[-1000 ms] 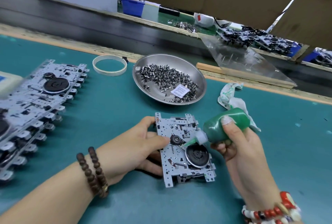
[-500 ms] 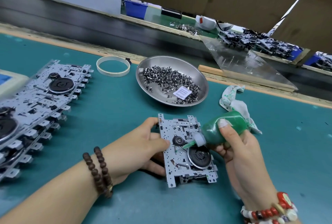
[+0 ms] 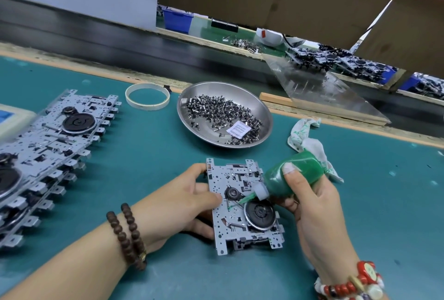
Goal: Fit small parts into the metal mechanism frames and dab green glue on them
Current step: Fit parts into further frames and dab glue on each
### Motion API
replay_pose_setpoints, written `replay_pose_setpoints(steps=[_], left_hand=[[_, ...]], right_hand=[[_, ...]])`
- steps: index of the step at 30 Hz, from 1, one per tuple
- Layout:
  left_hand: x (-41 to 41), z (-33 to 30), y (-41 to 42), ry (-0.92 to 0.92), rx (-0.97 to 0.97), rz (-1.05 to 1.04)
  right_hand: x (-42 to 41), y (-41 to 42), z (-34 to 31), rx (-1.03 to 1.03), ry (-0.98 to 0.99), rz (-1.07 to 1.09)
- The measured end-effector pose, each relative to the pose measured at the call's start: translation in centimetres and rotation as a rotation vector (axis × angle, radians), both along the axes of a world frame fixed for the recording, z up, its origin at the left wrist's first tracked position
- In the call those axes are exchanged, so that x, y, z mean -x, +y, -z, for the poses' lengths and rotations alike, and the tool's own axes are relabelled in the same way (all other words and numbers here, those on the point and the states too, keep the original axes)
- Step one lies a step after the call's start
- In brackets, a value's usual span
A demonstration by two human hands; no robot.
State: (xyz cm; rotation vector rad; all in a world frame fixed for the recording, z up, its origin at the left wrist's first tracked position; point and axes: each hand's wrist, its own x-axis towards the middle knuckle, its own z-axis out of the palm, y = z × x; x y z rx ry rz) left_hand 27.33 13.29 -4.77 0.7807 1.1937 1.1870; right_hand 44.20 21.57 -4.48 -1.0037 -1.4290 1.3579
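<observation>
Metal frames [image 3: 45, 155] lie stacked in a long slanted row on the far left of the teal table [image 3: 144, 174], each with a dark round wheel on top. Next comes a white ring [image 3: 147, 96], lying flat near the back edge of the table. Just right of it sits a shiny steel dish [image 3: 262, 112] with a heap of tiny metal parts [image 3: 223, 114] and a small white paper packet [image 3: 239, 129] inside. Nearer to me, the left hand [image 3: 177, 203] grips 1 metal frame [image 3: 240, 208] by its left edge, thumb curled over the top face and fingers tucked under, so the frame sits tilted just above the table. A brown bead bracelet [image 3: 127, 234] goes 2 times round that wrist. Over the frame, the right hand [image 3: 317, 213] squeezes a green glue bottle [image 3: 293, 174], with the thumb pressed on its side and the other fingers wrapped below. The bottle leans down to the left, and its thin green tip [image 3: 240, 202] touches the frame between the small round hub and the big black wheel. Behind the bottle lies a crumpled white cloth [image 3: 310, 141] with green stains. A red and white bead bracelet [image 3: 355, 285] is on the right wrist.
</observation>
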Motion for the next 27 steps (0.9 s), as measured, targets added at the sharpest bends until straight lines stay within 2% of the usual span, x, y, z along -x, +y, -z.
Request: replay_pose_setpoints(steps=[3,8,11,15,18,21,23,27], left_hand=[[0.1,0.1,0.1,-0.005,-0.011,0.004],[0.3,0.3,-0.2,-0.023,-0.042,-0.005],[0.5,0.4,-0.2,-0.068,-0.052,-0.039],[0.7,0.3,-0.3,-0.140,-0.063,-0.075],[0.6,0.3,-0.2,-0.193,-0.067,-0.128],[0.7,0.3,0.0,-0.224,-0.056,-0.170],[0.8,0.3,0.0,-0.227,-0.044,-0.188],[0.8,0.0,-0.1,-0.234,-0.030,-0.189]], right_hand=[[-0.1,0.0,-0.5,0.083,0.078,-0.039],[-0.8,0.3,-1.6,0.277,0.388,-0.034],[-0.8,0.1,-1.9,0.347,0.401,-0.039],[-1.0,0.4,-1.8,0.400,0.282,0.018],[-1.6,1.0,-1.7,0.492,0.367,0.000],[-2.1,1.1,-1.7,0.520,0.485,-0.161],[-2.3,1.1,-1.4,0.373,0.388,-0.221],[-2.1,1.0,-0.6,-0.155,-0.302,-0.055]])
